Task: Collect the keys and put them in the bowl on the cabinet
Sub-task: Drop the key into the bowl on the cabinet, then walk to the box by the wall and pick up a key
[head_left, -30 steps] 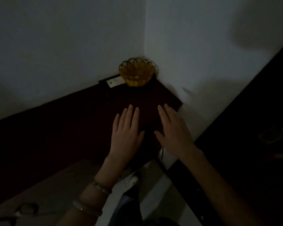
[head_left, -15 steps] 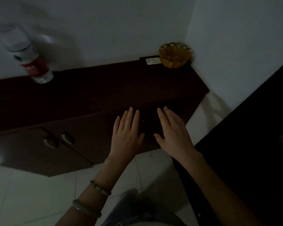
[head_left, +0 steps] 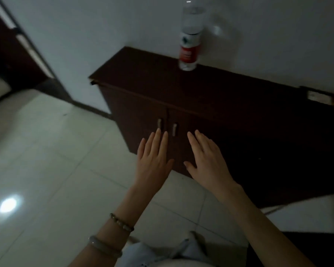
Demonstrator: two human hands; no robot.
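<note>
Both hands are hanging in the air in front of the cabinet [head_left: 210,93], palms down, fingers spread flat and holding nothing. The left hand [head_left: 152,158] and the right hand [head_left: 208,158] are floating side by side, thumbs near each other but not touching, just in front of the two door handles [head_left: 167,125].

No keys are showing anywhere: not on the cabinet top, not on the floor [head_left: 56,170], not in either hand. The bowl is hardly showing either; only a blurred yellowish sliver at the far right edge may be its rim, and I cannot tell for sure.

The room is dim and the picture is smearing, so the main risk, as I judge it, is overlooking the keys altogether; small dark metal against dark wood or a shadowed corner would be easy to miss. A bottle [head_left: 189,49] is standing on the cabinet top near the wall. With the bowl lying to the right of it, a careless sweep of an arm along the top could knock it over. Keys dropped from too high could also bounce out of the bowl.
</note>
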